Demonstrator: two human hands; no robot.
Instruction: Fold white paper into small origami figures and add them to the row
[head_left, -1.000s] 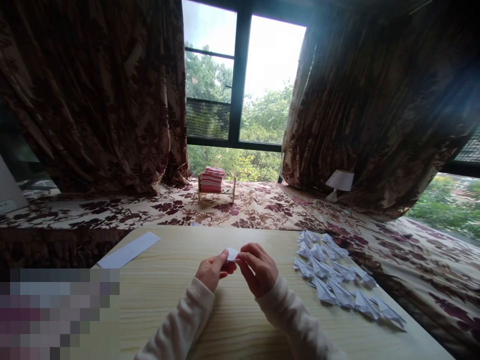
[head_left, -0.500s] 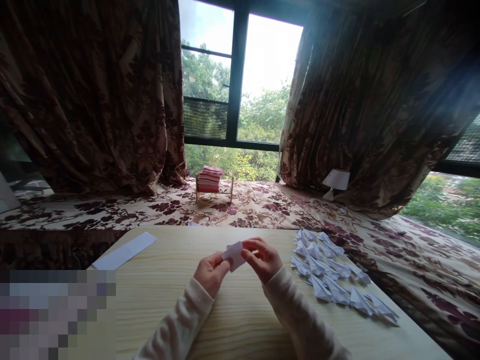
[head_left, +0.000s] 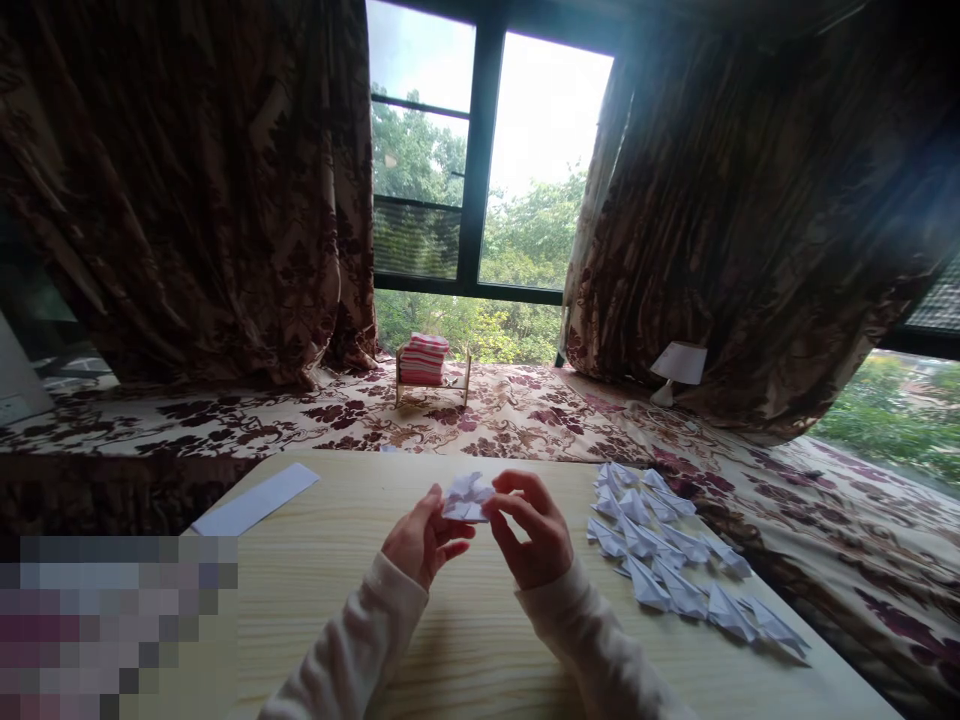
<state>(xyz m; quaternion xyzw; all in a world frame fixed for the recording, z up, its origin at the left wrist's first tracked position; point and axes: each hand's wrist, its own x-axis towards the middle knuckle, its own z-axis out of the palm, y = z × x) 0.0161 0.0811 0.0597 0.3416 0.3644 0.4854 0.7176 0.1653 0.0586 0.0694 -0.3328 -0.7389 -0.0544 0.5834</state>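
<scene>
A small piece of folded white paper (head_left: 466, 498) is held up over the middle of the table, with creased flaps standing out on its upper side. My left hand (head_left: 421, 537) pinches its left edge between thumb and fingers, the lower fingers stretched out beneath. On the opposite edge, my right hand (head_left: 535, 528) grips the paper with thumb and fingertips. To the right lie several folded white paper pieces (head_left: 664, 545) with pointed ends, set out in rough rows.
The pale wooden table (head_left: 337, 610) carries a flat stack of white paper strips (head_left: 259, 498) at far left. Beyond it, on a floral-covered ledge, stand a little rack with folded striped cloth (head_left: 424, 360) and a small white lamp (head_left: 679, 365). Patterned curtains (head_left: 285, 200) frame the window.
The paper between my hands has turned from a smooth flat face to one showing folded flaps. My left fingers have spread beneath it. The view has shifted slightly.
</scene>
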